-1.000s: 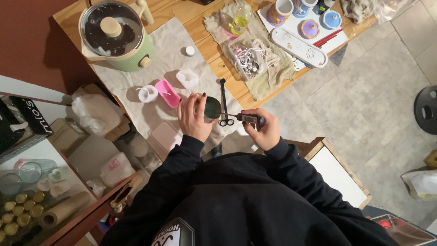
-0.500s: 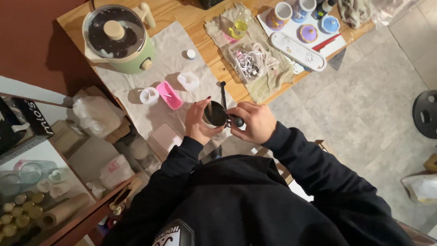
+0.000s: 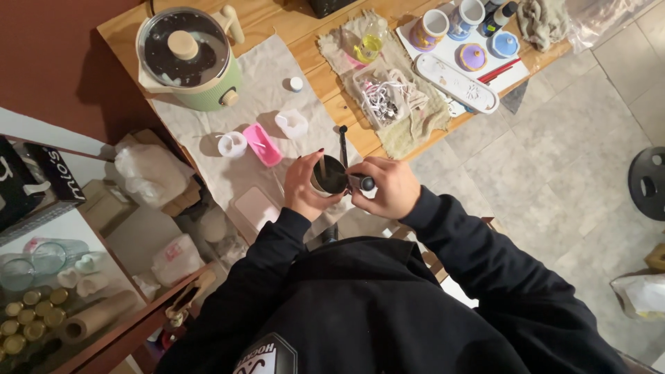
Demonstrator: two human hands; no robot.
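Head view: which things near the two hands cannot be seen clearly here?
- Contents of the small metal cup: dark inside, too small to tell.
- Black-tipped tool in the right hand: mostly hidden by its fingers.
- Black scissors-like tool: lower part behind cup and hands.
- Left hand palm: turned away.

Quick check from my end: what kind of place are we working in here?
Most likely a home craft corner, perhaps for candle making. A green electric pot stands on a cloth-covered wooden table, small moulds lie beside it, and the left hand and right hand hold a small tin.
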